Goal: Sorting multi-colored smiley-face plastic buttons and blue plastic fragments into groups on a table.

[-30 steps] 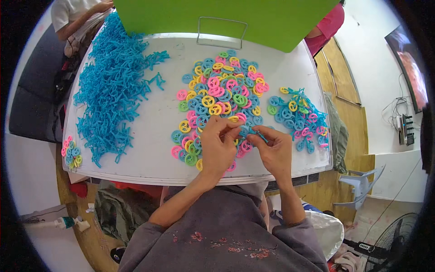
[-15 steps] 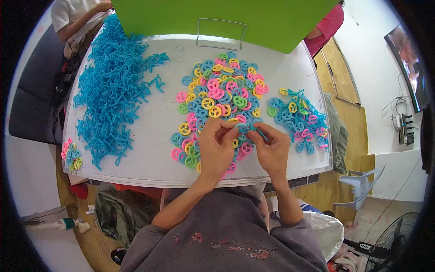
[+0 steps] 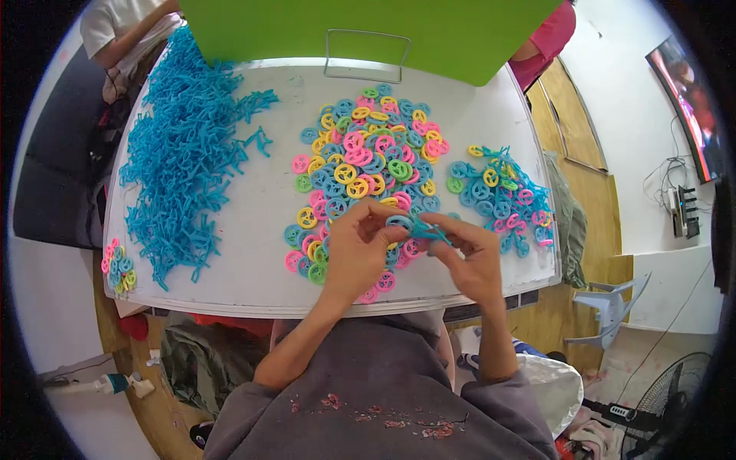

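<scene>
Over the near part of a heap of small plastic wheels, my two hands meet. Between thumb and fingers, my left hand pinches a blue wheel. A blue branched plastic piece is gripped by my right hand, and it touches the wheel; whether they are joined I cannot tell. The heap mixes pink, yellow, green and blue spoked wheels. To the right lies a pile of blue branched pieces with wheels on them.
A large heap of blue branched pieces covers the white table's left side. A few wheels sit at its near left corner. A green panel with a wire handle stands at the far edge. Two other people are beyond.
My hands have turned slightly and the right hand has shifted a little right. More of the blue branched piece shows between them. The whole view has moved slightly.
</scene>
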Tool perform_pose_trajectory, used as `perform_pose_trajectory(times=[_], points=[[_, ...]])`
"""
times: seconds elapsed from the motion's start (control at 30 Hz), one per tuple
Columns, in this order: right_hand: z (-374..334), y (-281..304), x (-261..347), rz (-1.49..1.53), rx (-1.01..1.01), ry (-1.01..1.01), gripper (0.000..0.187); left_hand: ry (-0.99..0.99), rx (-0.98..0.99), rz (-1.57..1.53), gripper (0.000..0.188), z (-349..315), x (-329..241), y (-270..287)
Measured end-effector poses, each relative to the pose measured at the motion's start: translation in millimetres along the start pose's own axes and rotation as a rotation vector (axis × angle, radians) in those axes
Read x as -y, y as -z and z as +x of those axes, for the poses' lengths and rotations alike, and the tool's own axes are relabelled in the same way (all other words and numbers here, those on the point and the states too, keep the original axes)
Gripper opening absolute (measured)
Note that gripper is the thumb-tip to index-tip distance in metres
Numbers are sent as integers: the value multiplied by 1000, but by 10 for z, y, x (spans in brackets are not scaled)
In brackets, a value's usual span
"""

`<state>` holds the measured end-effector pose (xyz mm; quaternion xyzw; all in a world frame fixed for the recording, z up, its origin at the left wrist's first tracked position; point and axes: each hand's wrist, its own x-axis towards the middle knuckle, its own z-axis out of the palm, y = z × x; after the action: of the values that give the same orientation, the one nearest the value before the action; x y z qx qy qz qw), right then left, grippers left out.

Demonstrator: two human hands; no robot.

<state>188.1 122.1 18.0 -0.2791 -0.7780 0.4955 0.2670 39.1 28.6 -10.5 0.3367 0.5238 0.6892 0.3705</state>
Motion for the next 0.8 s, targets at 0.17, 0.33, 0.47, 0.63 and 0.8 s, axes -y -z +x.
perform_pose_trajectory(times=[0.17, 0.33, 0.47, 0.63, 0.8], points=[[-72, 369, -117, 71, 153, 173, 48, 586, 180, -483, 21, -20, 61, -206], [-197, 569, -394, 162, 83, 192, 32, 561, 427, -168, 30, 89, 4, -559], [-303, 669, -459, 294, -231, 17, 24, -509, 263, 1023, 34, 268, 389, -730], [-309, 685, -443, 276, -362, -76, 17, -415, 564, 1291, 36, 276, 420, -810], [-232, 476, -396, 268, -370, -95, 14, -357, 431, 945, 36, 219, 355, -589]])
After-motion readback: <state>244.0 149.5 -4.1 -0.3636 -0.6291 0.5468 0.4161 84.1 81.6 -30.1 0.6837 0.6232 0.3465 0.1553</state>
